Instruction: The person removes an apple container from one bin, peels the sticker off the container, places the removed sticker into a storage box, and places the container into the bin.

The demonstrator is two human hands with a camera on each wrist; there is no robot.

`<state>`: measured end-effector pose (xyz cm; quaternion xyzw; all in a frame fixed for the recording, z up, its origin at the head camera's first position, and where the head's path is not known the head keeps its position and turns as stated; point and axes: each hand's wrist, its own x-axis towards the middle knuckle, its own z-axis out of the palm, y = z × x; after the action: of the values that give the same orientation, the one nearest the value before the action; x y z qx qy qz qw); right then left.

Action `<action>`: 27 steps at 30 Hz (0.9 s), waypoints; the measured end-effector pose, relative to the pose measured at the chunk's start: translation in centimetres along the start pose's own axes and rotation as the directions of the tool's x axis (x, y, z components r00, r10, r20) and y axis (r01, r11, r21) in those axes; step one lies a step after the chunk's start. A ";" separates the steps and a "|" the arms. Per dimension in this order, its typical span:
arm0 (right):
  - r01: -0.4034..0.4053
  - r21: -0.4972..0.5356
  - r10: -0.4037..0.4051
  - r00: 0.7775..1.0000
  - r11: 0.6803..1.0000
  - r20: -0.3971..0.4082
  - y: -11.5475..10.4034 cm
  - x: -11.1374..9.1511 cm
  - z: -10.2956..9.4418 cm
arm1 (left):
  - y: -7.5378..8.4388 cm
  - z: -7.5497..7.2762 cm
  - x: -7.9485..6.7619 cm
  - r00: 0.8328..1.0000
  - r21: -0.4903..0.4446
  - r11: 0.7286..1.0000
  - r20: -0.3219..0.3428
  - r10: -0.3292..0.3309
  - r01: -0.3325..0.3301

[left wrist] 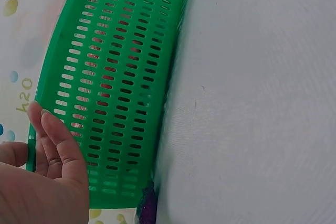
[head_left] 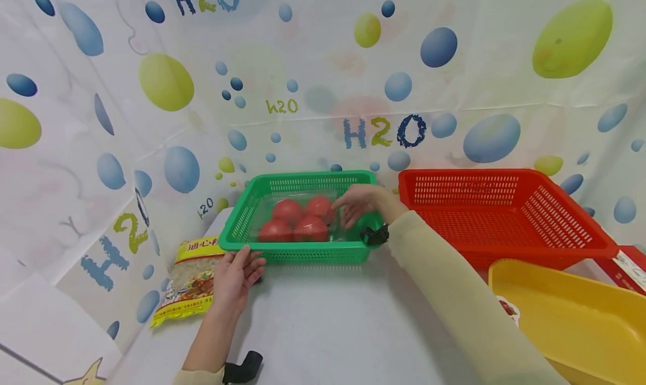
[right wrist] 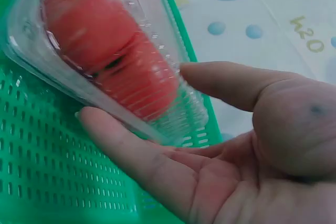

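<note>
A clear plastic box (right wrist: 39,69) of red tomatoes (head_left: 287,211) lies inside the green basket (head_left: 303,256). My left hand (head_left: 236,276) grips the basket's front left rim, and in the left wrist view the rim runs between thumb and fingers (left wrist: 63,145). Over the basket's right part, my right hand (head_left: 359,203) reaches to the right end of the plastic box. In the right wrist view its thumb and forefinger are spread wide, their tips right at the box's edges, with nothing gripped between them.
A yellow bag of dry food (head_left: 194,278) lies left of the basket, partly behind my left arm. To the right stand a red basket (head_left: 469,245) and a yellow tray (head_left: 580,318). Patterned sheeting (head_left: 323,54) hangs behind the white table (head_left: 323,323).
</note>
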<state>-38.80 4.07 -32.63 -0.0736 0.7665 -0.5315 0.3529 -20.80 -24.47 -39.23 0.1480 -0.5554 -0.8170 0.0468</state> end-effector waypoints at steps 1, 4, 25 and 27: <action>-0.004 -0.011 0.004 1.000 1.000 0.004 -0.1 0.0 0.1 | 0.0 0.0 0.0 1.000 -0.002 1.000 0.001 -0.001 0.001; -0.012 -0.033 0.013 1.000 0.999 0.020 -0.4 0.1 0.4 | -0.1 -0.1 0.0 1.000 -0.014 1.000 0.002 0.003 -0.003; -0.010 -0.165 0.021 0.998 0.986 0.061 -0.5 -0.2 0.3 | 0.1 0.0 0.1 1.000 -0.091 0.995 0.011 -0.028 0.029; -0.009 -0.162 0.020 0.998 0.987 0.066 -0.4 -0.3 0.3 | 0.1 0.0 0.1 1.000 -0.098 0.995 0.011 -0.025 0.026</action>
<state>-38.47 3.81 -32.19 -0.1142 0.7952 -0.4625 0.3752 -20.93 -24.56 -39.20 0.1486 -0.5127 -0.8447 0.0406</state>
